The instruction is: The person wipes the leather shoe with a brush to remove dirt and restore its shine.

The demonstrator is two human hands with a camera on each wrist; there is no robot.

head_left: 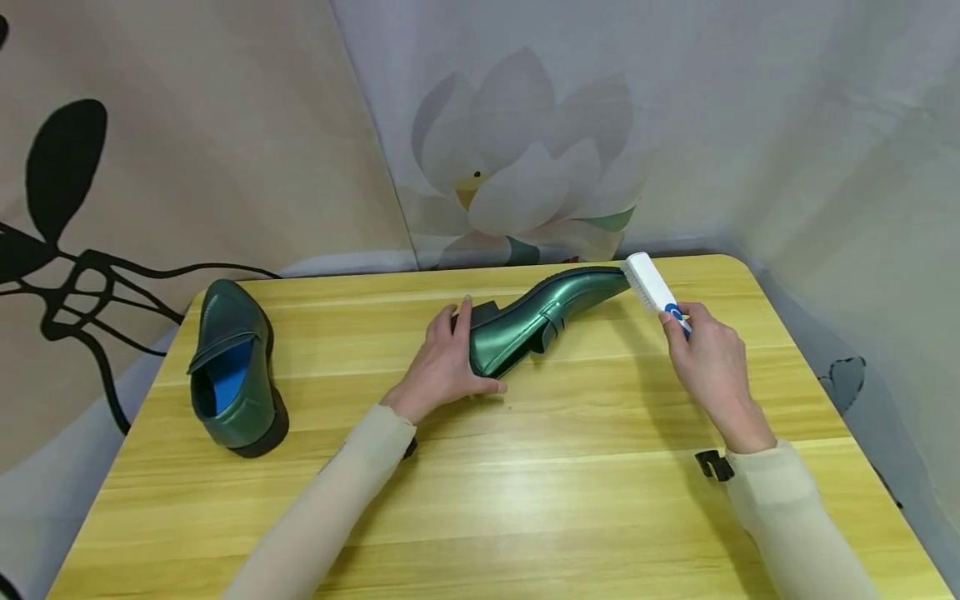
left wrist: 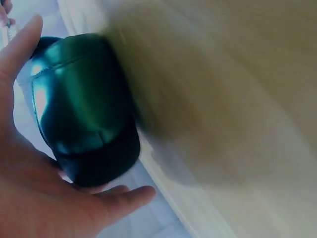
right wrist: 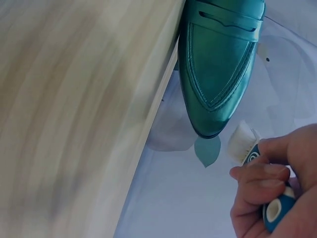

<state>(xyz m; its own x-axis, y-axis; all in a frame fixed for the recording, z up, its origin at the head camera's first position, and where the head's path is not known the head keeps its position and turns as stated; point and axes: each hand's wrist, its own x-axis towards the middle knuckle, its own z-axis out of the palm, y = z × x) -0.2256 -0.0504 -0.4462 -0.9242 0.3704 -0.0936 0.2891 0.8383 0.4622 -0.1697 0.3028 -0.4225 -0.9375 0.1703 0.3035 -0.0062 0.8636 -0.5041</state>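
Note:
A shiny green penny loafer (head_left: 520, 327) is tipped on its side, its toe pointing to the back right and its sole facing away. My left hand (head_left: 447, 358) holds it by the heel, thumb on one side and fingers on the other; the heel (left wrist: 84, 99) shows between them in the left wrist view. My right hand (head_left: 705, 354) grips the blue handle of a white-headed brush (head_left: 649, 282). Its pale bristles are right at the toe of the loafer, and the right wrist view shows the bristles (right wrist: 241, 141) just off the toe tip (right wrist: 210, 124).
A second green loafer (head_left: 238, 367) with a blue insole stands upright at the left of the wooden table (head_left: 525, 500). Behind the table hangs a curtain (head_left: 675, 125) with a flower print; black leaf and stem shapes (head_left: 67, 167) show at the left.

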